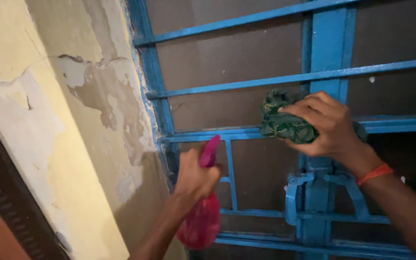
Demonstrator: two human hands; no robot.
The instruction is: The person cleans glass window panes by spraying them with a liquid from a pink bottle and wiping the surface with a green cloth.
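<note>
— So, what did the right hand point(326, 126) have hold of?

— A crumpled dark green cloth point(283, 120) with a pale pattern. The fingers were curled over it from above, closed tight, and the hand pressed it against a horizontal bar of the blue metal window grille point(246, 86). Most of the cloth bulged out to the left of the knuckles. An orange wristband point(374, 174) sat on the wrist just behind the hand.

— And the left hand point(194, 176)?

— It was wrapped shut around the neck of a pink spray bottle point(202, 219). The bottle's round body hung below the fist, and its pink trigger head point(210, 151) stuck up above the fingers, tilted toward the grille. I could not tell whether a finger was on the trigger.

— How did the two hands stand to each other?

— Apart. The left one was lower and to the left of the right, with grille bars between them.

— What else was around them?

— Below the right hand a blue latch point(300, 197) was fixed to the thick upright of the grille. To the left of the left hand rose a wall of peeling yellow plaster point(87, 110), cracked and flaking near the frame.
</note>
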